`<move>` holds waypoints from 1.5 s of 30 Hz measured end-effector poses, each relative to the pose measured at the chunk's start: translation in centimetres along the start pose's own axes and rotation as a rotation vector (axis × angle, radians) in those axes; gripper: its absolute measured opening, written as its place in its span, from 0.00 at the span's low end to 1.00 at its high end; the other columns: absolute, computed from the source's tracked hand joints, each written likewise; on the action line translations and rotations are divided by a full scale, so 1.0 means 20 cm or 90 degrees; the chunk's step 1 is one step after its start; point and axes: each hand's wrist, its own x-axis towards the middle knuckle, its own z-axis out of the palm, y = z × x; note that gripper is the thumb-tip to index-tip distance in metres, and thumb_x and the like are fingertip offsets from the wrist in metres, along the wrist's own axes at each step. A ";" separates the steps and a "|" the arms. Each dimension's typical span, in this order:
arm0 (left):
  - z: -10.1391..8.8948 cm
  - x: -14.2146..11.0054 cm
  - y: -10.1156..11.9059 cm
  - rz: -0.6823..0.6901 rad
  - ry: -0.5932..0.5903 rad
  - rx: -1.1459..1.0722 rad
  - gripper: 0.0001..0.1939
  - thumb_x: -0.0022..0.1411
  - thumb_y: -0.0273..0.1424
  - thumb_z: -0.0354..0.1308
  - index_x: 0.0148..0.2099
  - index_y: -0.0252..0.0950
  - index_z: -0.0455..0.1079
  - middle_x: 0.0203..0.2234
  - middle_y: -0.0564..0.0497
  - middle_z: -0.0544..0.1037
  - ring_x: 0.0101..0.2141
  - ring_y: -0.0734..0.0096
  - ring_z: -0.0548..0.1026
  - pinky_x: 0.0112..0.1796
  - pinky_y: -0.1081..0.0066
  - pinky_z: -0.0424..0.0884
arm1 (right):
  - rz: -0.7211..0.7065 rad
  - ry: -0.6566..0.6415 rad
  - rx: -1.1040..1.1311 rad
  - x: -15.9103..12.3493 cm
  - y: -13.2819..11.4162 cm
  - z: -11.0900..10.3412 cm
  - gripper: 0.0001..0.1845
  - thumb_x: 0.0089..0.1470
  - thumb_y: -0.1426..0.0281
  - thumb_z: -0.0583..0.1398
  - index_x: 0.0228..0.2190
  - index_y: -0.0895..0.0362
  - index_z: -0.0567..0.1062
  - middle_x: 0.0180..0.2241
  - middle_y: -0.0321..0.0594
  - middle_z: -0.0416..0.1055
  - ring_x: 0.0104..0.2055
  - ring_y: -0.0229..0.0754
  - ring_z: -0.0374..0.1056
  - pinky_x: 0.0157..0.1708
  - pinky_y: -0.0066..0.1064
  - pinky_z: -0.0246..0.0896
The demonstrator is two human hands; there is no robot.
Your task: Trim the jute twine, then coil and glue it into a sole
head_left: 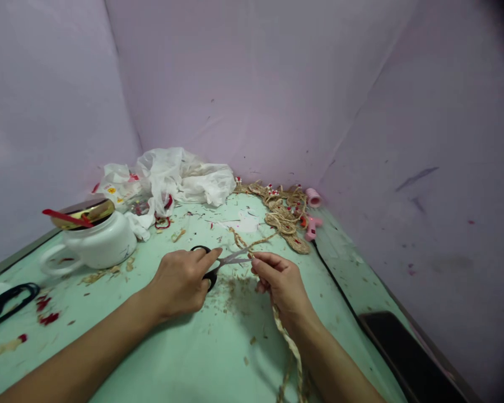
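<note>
Right of the white mug (101, 246), black-handled scissors (223, 261) are held by the left hand (181, 281), its fingers clamped on them; farther right of the mug, braided cord (293, 348) is pinched by the right hand (282, 280), fingertips together.

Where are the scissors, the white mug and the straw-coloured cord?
Scissors (223, 261): head view, near where the blades cross.
White mug (101, 244): head view, the middle of its round side.
Straw-coloured cord (293, 347): head view, on the long part near the bottom of the picture.
</note>
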 end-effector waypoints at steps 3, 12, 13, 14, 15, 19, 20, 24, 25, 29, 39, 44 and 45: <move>0.00 -0.01 0.01 -0.008 -0.022 0.042 0.26 0.52 0.27 0.46 0.56 0.36 0.59 0.31 0.48 0.75 0.28 0.60 0.73 0.27 0.64 0.65 | -0.059 0.047 -0.069 0.00 0.01 0.00 0.10 0.36 0.69 0.64 0.25 0.61 0.76 0.15 0.31 0.65 0.14 0.30 0.55 0.13 0.24 0.49; -0.01 -0.01 0.01 -0.020 -0.074 0.070 0.28 0.53 0.24 0.45 0.58 0.36 0.56 0.32 0.47 0.76 0.27 0.60 0.74 0.24 0.66 0.64 | -0.205 0.075 -0.218 -0.01 0.04 0.00 0.09 0.41 0.69 0.61 0.27 0.59 0.77 0.17 0.34 0.67 0.16 0.34 0.59 0.17 0.29 0.56; -0.01 0.00 0.01 -0.020 -0.078 0.072 0.28 0.53 0.24 0.45 0.58 0.36 0.56 0.32 0.46 0.76 0.27 0.60 0.74 0.24 0.66 0.64 | -0.200 0.074 -0.213 -0.02 0.04 0.00 0.09 0.42 0.69 0.61 0.27 0.59 0.76 0.17 0.34 0.67 0.16 0.34 0.58 0.17 0.28 0.56; 0.00 0.00 0.01 -0.019 -0.083 0.073 0.28 0.53 0.24 0.45 0.58 0.36 0.56 0.32 0.46 0.76 0.27 0.59 0.74 0.24 0.66 0.64 | -0.190 0.072 -0.204 -0.02 0.04 0.00 0.08 0.41 0.69 0.61 0.27 0.60 0.76 0.16 0.33 0.66 0.15 0.34 0.58 0.16 0.28 0.56; 0.00 0.00 0.01 -0.017 -0.086 0.072 0.28 0.54 0.24 0.45 0.58 0.35 0.56 0.32 0.46 0.76 0.27 0.59 0.74 0.24 0.66 0.64 | -0.179 0.069 -0.192 -0.02 0.04 0.00 0.08 0.41 0.69 0.61 0.27 0.60 0.76 0.16 0.33 0.66 0.15 0.34 0.58 0.15 0.28 0.55; 0.00 0.00 0.00 -0.019 -0.070 -0.007 0.26 0.53 0.23 0.44 0.56 0.35 0.59 0.31 0.47 0.76 0.29 0.61 0.74 0.26 0.67 0.65 | -0.146 0.053 -0.134 -0.02 0.02 0.01 0.07 0.40 0.69 0.62 0.25 0.60 0.75 0.16 0.31 0.65 0.14 0.32 0.57 0.14 0.27 0.54; 0.00 0.00 0.00 -0.028 -0.055 -0.056 0.25 0.53 0.22 0.44 0.55 0.36 0.60 0.30 0.48 0.76 0.29 0.64 0.74 0.27 0.68 0.65 | -0.135 0.049 -0.111 -0.02 0.01 0.01 0.07 0.39 0.69 0.62 0.25 0.60 0.75 0.16 0.31 0.65 0.14 0.32 0.57 0.14 0.27 0.55; -0.03 0.00 0.00 -0.094 0.028 -0.238 0.19 0.53 0.24 0.45 0.47 0.41 0.65 0.27 0.56 0.76 0.27 0.72 0.72 0.28 0.74 0.65 | -0.048 0.020 0.001 -0.01 0.00 0.00 0.05 0.36 0.71 0.62 0.21 0.59 0.73 0.18 0.31 0.65 0.16 0.31 0.57 0.14 0.25 0.56; -0.03 0.01 0.00 -0.107 0.043 -0.247 0.19 0.53 0.25 0.46 0.47 0.42 0.65 0.29 0.56 0.76 0.28 0.72 0.73 0.29 0.74 0.65 | -0.024 0.013 0.023 0.00 0.00 0.00 0.04 0.36 0.71 0.62 0.21 0.59 0.72 0.19 0.32 0.66 0.16 0.30 0.57 0.14 0.24 0.57; -0.02 0.01 -0.01 -0.102 0.038 -0.169 0.24 0.50 0.27 0.48 0.53 0.40 0.61 0.38 0.51 0.76 0.36 0.65 0.74 0.34 0.69 0.67 | 0.027 -0.010 0.091 0.00 -0.01 -0.01 0.10 0.34 0.75 0.60 0.26 0.60 0.74 0.22 0.34 0.68 0.15 0.28 0.52 0.12 0.23 0.53; 0.02 0.00 0.00 -0.041 -0.034 0.001 0.27 0.53 0.26 0.45 0.57 0.38 0.56 0.35 0.48 0.75 0.32 0.61 0.74 0.29 0.65 0.66 | 0.038 -0.016 0.107 -0.01 -0.01 0.00 0.15 0.33 0.76 0.60 0.29 0.61 0.77 0.23 0.36 0.69 0.15 0.28 0.51 0.10 0.21 0.49; 0.04 0.00 -0.01 -0.042 -0.055 0.019 0.27 0.54 0.24 0.44 0.57 0.37 0.56 0.34 0.47 0.77 0.31 0.60 0.75 0.27 0.66 0.66 | 0.019 -0.023 0.102 -0.01 0.00 0.00 0.14 0.33 0.75 0.60 0.29 0.61 0.77 0.23 0.36 0.69 0.15 0.27 0.50 0.10 0.21 0.49; 0.04 0.00 -0.02 -0.040 -0.056 0.021 0.27 0.54 0.23 0.43 0.57 0.37 0.56 0.33 0.47 0.77 0.30 0.61 0.75 0.27 0.66 0.66 | 0.019 -0.022 0.100 -0.01 0.00 0.00 0.15 0.33 0.74 0.60 0.29 0.61 0.77 0.23 0.36 0.69 0.15 0.27 0.50 0.10 0.21 0.49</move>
